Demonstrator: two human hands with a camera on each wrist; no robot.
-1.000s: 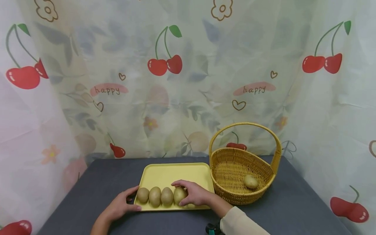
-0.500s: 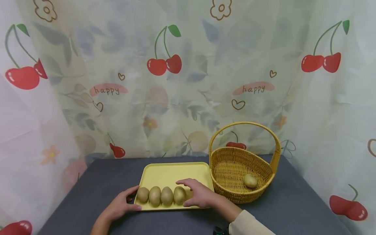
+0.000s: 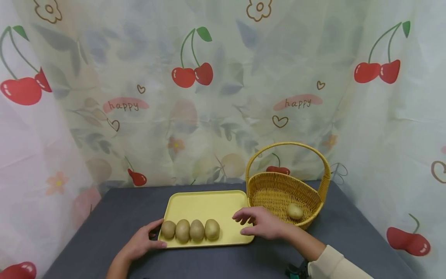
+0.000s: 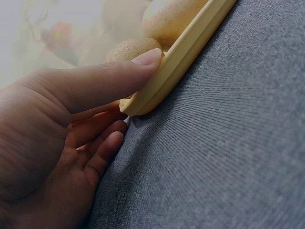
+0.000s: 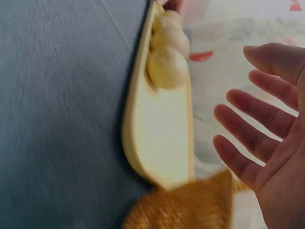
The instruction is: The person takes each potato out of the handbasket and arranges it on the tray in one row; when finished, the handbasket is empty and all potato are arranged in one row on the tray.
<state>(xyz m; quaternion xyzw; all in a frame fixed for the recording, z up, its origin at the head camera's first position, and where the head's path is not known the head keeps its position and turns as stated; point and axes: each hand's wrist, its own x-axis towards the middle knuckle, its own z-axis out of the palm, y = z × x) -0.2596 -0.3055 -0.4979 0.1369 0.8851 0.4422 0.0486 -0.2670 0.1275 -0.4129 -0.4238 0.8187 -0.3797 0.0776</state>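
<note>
My left hand holds the near left corner of a yellow tray; in the left wrist view the thumb lies on the rim, with the fingers at the side edge. Several potatoes stand side by side in a row along the tray's near side, from the left corner to past the middle. Over the tray's right end hovers my right hand, holding nothing, its fingers spread and relaxed. Behind it, a wicker basket with a tall handle contains one potato.
A dark grey cloth covers the table. Printed curtains close off the back and both sides. A black device shows beneath the right sleeve at the bottom edge.
My right hand has let go of the rightmost potato in the row and moved right, toward the basket. The left hand has stayed at the tray corner. The head view has shifted slightly.
</note>
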